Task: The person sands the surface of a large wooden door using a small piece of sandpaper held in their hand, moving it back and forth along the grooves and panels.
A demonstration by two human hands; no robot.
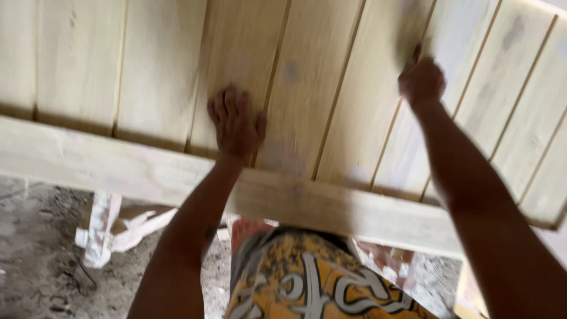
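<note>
On the pale plank panel, your left hand lies flat, fingers spread. Your right hand is fisted farther up; what it holds is blurred. Boards run away from you, the cross rail nearest.

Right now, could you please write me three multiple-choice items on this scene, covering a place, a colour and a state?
1. Where does the left hand rest?
A. on the plank panel
B. on the ground
C. on the shorts

2. What main colour are the shorts?
A. blue
B. yellow
C. green

3. How is the right hand shaped?
A. flat and spread
B. hanging loose
C. closed into a fist

Answers: 1 A, its fingers lie spread on the planks; 2 B, yellow cloth with grey-white markings; 3 C, its fingers are curled, though anything gripped is blurred.
</note>
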